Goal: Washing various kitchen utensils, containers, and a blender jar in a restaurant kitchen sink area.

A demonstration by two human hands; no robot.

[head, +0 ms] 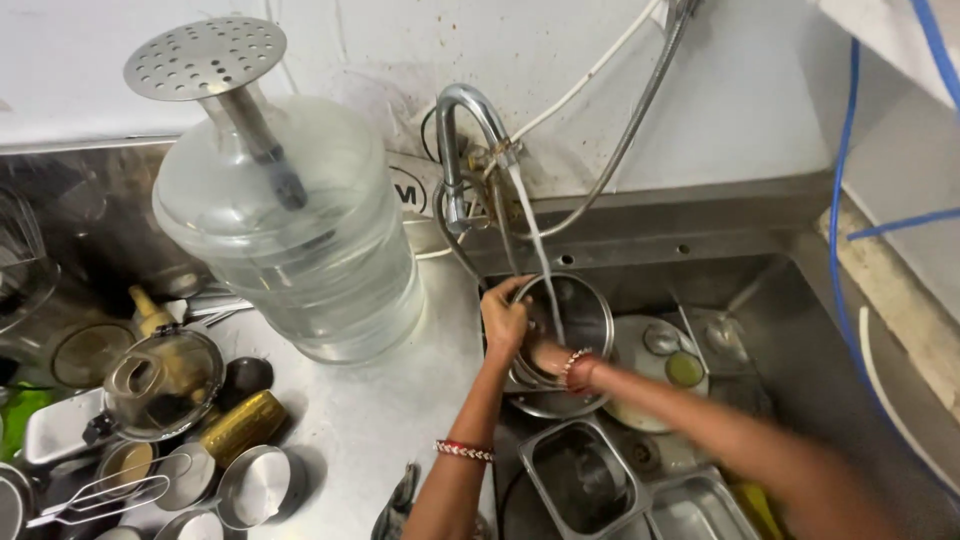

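- Head view: the left hand (503, 318) grips the rim of a round steel pot (562, 335), its fingers clamped over the left edge.
- The right hand (553, 357) reaches down inside the pot; most of it is hidden by the wall, so I cannot tell how its fingers stand.
- The pot is held tilted in the sink (800, 350), at its back left corner, right under the tap (462, 140).
- A thin stream of water (540, 265) runs from the tap into the pot.
- Just beside the pot, to its right, a plate (640, 345) lies in the sink with a small green piece on it.
- Two square steel trays (580, 475) sit in the sink nearer the person, below the pot.
- On the bench (380, 410) to the left stands a large clear water jug (300, 240), with a perforated skimmer (205, 58) poking out of its mouth.
- Further left, well apart from the hands, lie a glass lid (165, 385), small steel cups (255, 485) and a brass vessel (243, 425).
- Blue cables (850, 140) hang down the wall at the right.
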